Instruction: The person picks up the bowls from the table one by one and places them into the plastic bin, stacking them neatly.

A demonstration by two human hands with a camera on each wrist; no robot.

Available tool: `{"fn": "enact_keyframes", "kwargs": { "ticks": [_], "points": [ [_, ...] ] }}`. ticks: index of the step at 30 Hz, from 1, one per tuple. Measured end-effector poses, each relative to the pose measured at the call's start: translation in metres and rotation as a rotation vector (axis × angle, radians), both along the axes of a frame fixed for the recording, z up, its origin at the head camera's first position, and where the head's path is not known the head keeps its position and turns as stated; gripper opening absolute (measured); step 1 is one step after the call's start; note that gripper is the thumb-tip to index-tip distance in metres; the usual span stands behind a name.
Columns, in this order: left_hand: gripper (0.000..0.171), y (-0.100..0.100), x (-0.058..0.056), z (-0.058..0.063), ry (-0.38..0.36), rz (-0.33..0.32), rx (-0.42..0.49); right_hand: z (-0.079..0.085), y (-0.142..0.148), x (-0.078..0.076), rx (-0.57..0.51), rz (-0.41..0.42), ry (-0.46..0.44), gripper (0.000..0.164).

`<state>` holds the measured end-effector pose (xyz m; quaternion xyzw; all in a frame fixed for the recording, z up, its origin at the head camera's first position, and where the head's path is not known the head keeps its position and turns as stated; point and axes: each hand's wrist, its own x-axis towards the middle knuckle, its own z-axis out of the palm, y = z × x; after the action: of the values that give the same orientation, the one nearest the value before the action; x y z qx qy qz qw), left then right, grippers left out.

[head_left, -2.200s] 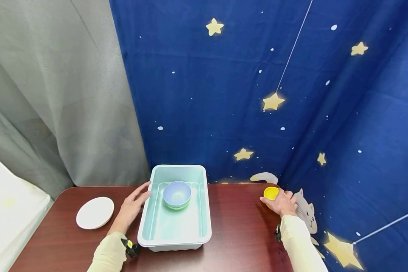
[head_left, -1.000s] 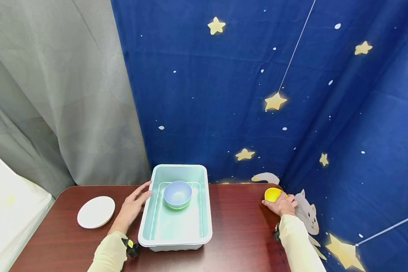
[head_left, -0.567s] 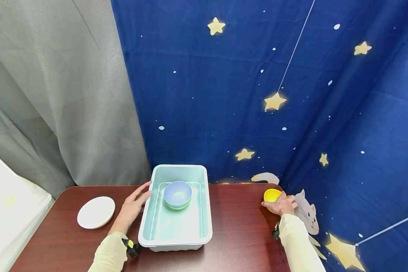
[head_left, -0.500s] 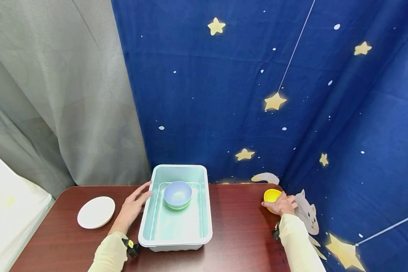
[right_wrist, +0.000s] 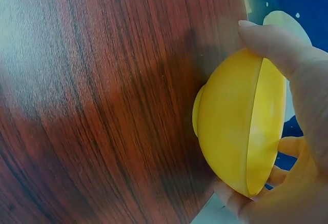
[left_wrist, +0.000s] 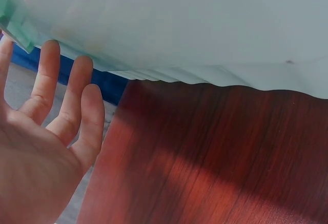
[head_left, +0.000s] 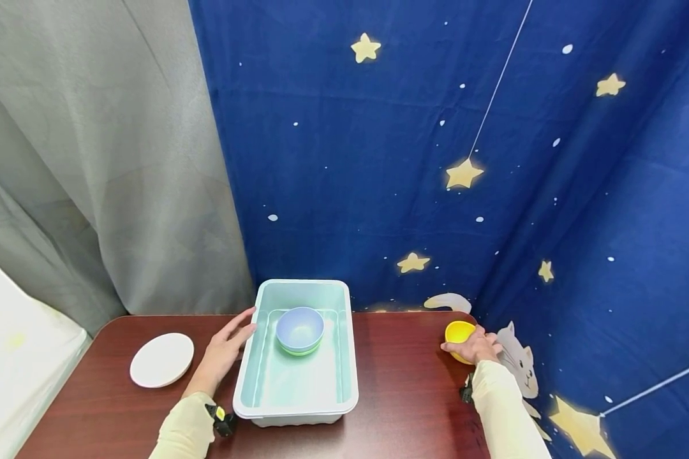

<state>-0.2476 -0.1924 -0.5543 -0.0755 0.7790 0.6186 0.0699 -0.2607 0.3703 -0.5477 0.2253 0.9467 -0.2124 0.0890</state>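
Note:
My right hand (head_left: 476,347) grips a small yellow bowl (head_left: 457,330) at the table's far right corner. In the right wrist view the thumb lies over the rim of the yellow bowl (right_wrist: 225,121), with fingers at its opposite side. My left hand (head_left: 218,357) rests its fingertips against the left rim of a pale green plastic bin (head_left: 295,411). Its fingers are extended and slightly bent in the left wrist view, beside the bin's wall (left_wrist: 179,29). Inside the bin, a light blue bowl (head_left: 300,326) sits stacked on a green bowl (head_left: 301,352), mostly hidden.
A white plate (head_left: 162,360) lies on the brown table (head_left: 402,389), left of my left hand. Behind the table hang a grey curtain (head_left: 161,191) and a blue starry curtain (head_left: 344,159); the blue one continues along the right side.
The yellow bowl and my right hand have shifted very slightly toward me. My left hand, the bin and the stacked bowls stay in place; the head view has drifted a little.

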Motion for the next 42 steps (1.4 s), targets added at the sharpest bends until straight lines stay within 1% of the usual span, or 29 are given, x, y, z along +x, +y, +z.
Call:
{"fn": "enact_keyframes", "kwargs": {
  "ticks": [7, 12, 15, 21, 25, 28, 31, 34, 42],
  "points": [
    [0.057, -0.002, 0.001, 0.002, 0.008, -0.002, -0.019, -0.003, 0.0, 0.001, -0.011, -0.008, 0.009, 0.116],
    [0.056, 0.0, 0.001, 0.003, 0.003, -0.007, -0.013, 0.0, 0.0, 0.002, -0.021, -0.011, 0.015, 0.12],
    [0.055, 0.0, 0.002, 0.003, 0.002, -0.007, -0.004, 0.004, -0.002, 0.002, -0.029, 0.005, 0.025, 0.121],
    [0.054, -0.001, 0.001, 0.001, 0.01, 0.0, -0.006, 0.015, -0.01, 0.001, -0.025, 0.072, 0.076, 0.124],
    [0.052, -0.001, 0.0, 0.001, 0.028, -0.003, -0.02, 0.02, -0.015, -0.002, -0.03, 0.106, 0.106, 0.118],
    [0.053, 0.0, -0.002, 0.001, 0.032, -0.007, -0.032, 0.023, -0.019, -0.004, -0.02, 0.122, 0.13, 0.115],
    [0.055, 0.0, -0.001, 0.001, 0.034, -0.006, -0.042, 0.027, -0.022, -0.005, -0.013, 0.133, 0.14, 0.119],
    [0.056, 0.0, -0.001, 0.002, 0.036, -0.008, -0.047, 0.034, -0.027, -0.006, -0.031, 0.144, 0.146, 0.122],
    [0.061, 0.001, -0.001, 0.005, 0.038, 0.002, -0.069, 0.058, -0.04, -0.008, -0.052, 0.229, 0.224, 0.116]
  ]
}}
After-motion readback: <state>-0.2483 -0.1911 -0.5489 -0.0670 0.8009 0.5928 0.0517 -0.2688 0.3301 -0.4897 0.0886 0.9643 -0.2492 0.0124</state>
